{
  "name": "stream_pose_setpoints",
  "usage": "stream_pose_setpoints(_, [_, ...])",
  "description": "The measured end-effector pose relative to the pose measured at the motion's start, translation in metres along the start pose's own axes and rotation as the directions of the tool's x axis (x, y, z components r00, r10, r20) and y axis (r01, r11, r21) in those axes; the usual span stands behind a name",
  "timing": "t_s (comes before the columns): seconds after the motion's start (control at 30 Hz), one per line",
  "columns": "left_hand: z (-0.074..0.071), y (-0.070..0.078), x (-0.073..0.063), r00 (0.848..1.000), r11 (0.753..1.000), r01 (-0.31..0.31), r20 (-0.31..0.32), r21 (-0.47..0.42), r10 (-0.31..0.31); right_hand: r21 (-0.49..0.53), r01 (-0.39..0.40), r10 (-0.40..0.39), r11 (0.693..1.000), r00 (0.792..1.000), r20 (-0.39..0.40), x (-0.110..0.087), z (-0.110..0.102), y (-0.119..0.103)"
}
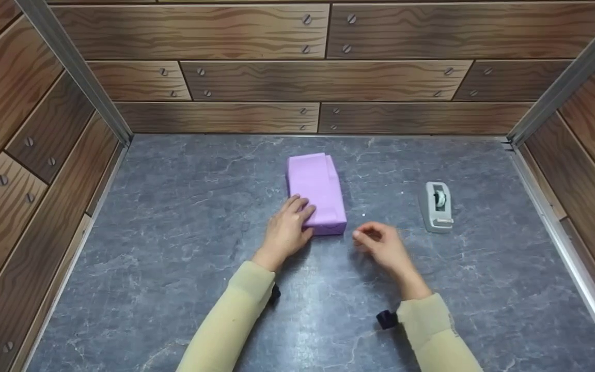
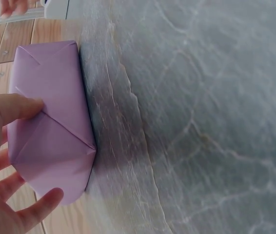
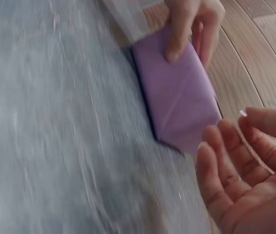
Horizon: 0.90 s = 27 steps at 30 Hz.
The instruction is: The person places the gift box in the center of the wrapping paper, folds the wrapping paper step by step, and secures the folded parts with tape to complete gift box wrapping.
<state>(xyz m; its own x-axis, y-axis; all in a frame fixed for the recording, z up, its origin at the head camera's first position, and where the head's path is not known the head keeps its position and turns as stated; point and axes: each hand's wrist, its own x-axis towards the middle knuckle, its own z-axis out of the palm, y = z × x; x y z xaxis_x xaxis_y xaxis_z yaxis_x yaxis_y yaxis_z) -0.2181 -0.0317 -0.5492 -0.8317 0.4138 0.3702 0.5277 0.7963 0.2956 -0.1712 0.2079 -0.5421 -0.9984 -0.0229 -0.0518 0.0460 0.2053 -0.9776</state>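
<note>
A box wrapped in purple paper (image 1: pixel 315 186) lies on the grey marbled table. My left hand (image 1: pixel 287 230) grips its near left corner, fingers over the top. In the left wrist view the left thumb presses the folded end of the wrapped box (image 2: pixel 55 87), where diagonal creases meet. Just right of the box, my right hand (image 1: pixel 382 245) is raised with thumb and forefinger together. Between these fingertips, the right wrist view shows a tiny whitish sliver, apparently clear tape (image 3: pixel 243 113). The right hand does not touch the box.
A grey tape dispenser (image 1: pixel 438 209) with a roll in it stands to the right of the right hand. Small white specks dot the table (image 1: pixel 173 232). Wood-patterned walls (image 1: pixel 323 80) with metal edging enclose the table at the back and both sides.
</note>
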Motion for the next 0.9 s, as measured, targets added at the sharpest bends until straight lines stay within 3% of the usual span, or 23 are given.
stream_pose_setpoints(0.2, [0.000, 0.000, 0.000, 1.000, 1.000, 0.002, 0.006, 0.014, -0.002, 0.062, 0.037, -0.043, 0.997, 0.995, 0.092, 0.006, 0.023, -0.002])
stream_pose_setpoints(0.4, [-0.002, 0.001, 0.000, 1.000, 1.000, 0.010, 0.016, 0.005, -0.010, 0.111, 0.024, -0.041, 0.994, 0.986, 0.159, 0.011, 0.041, -0.001])
stream_pose_setpoints(0.9, [0.000, -0.001, -0.001, 1.000, 1.000, -0.003, 0.010, 0.005, 0.003, 0.253, -0.123, 0.087, 0.960, 0.985, 0.146, 0.016, 0.060, -0.001])
